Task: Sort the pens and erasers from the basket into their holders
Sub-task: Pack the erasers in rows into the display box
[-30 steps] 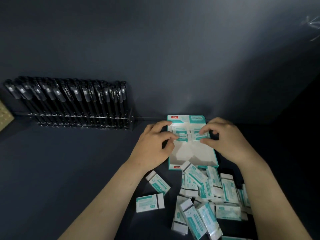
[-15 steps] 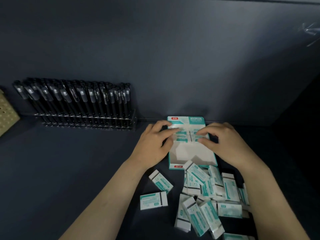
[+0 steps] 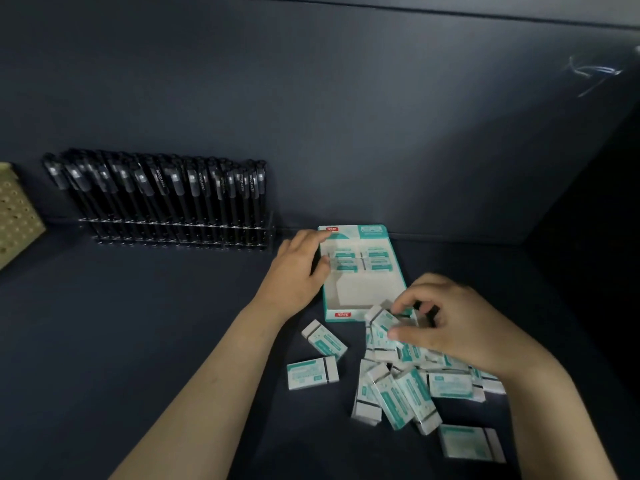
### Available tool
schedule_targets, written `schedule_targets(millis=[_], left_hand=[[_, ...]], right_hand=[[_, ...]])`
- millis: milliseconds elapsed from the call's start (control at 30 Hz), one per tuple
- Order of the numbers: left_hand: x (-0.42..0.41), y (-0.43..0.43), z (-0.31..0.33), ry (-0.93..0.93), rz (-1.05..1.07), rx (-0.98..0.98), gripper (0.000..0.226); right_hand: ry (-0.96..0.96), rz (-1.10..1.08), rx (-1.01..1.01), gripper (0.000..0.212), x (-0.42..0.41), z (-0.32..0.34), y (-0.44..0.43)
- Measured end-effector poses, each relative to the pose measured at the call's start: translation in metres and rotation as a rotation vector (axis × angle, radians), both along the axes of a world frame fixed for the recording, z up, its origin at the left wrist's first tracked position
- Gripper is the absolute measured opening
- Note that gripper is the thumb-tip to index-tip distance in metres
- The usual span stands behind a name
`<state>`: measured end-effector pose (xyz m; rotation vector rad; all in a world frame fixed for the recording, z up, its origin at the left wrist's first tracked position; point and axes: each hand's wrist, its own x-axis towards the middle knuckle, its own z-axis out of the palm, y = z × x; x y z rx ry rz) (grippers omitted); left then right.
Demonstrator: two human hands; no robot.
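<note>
Setting: a dark blue counter (image 3: 138, 323) against a dark wall (image 3: 311, 116), dimly lit.

Item 1, pens (image 3: 166, 188): black and capped, and we count them as sorted. They stand upright and close together in a clear rack (image 3: 180, 237) at the back left.

Item 2, box (image 3: 360, 289): a teal-edged cardboard tray, its long axis running away from us. Four erasers (image 3: 360, 261) lie flat at its far end in two columns, their long axes across the box. The near half is bare.

Item 3, loose pile (image 3: 408, 386): sleeved erasers heaped every way just in front of the box, with a few strays beside it.

Item 4, left hand (image 3: 298, 271): it rests against the box's left wall with relaxed fingers and grips nothing. The thumb touches the nearest boxed eraser.

Item 5, right hand (image 3: 457, 327): its fingers (image 3: 415, 294) and thumb are curled in a pinch on one eraser (image 3: 381, 315) at the top of the pile. That eraser lies diagonally, white end towards the far left.

Handling, in our judgement: each eraser is a light, firm little block in a smooth sleeve that may slip. We would hold it by its two long sides and turn it crosswise before laying it in.
</note>
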<state>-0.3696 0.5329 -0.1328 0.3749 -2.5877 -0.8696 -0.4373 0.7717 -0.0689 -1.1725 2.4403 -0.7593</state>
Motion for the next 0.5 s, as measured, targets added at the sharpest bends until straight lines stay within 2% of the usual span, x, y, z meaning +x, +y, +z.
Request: schedule_targets(millis=[300, 400, 500], left_hand=[[0.001, -0.005, -0.003, 0.058, 0.012, 0.041, 0.038], [-0.001, -0.008, -0.006, 0.083, 0.000, 0.090, 0.038], [-0.003, -0.010, -0.006, 0.090, -0.030, 0.116, 0.039]], right_hand=[[0.036, 0.038, -0.075, 0.026, 0.011, -0.003, -0.005], [-0.029, 0.016, -0.152, 0.025, 0.012, 0.000, -0.012], [-0.191, -0.015, -0.245, 0.016, 0.010, 0.007, -0.022]])
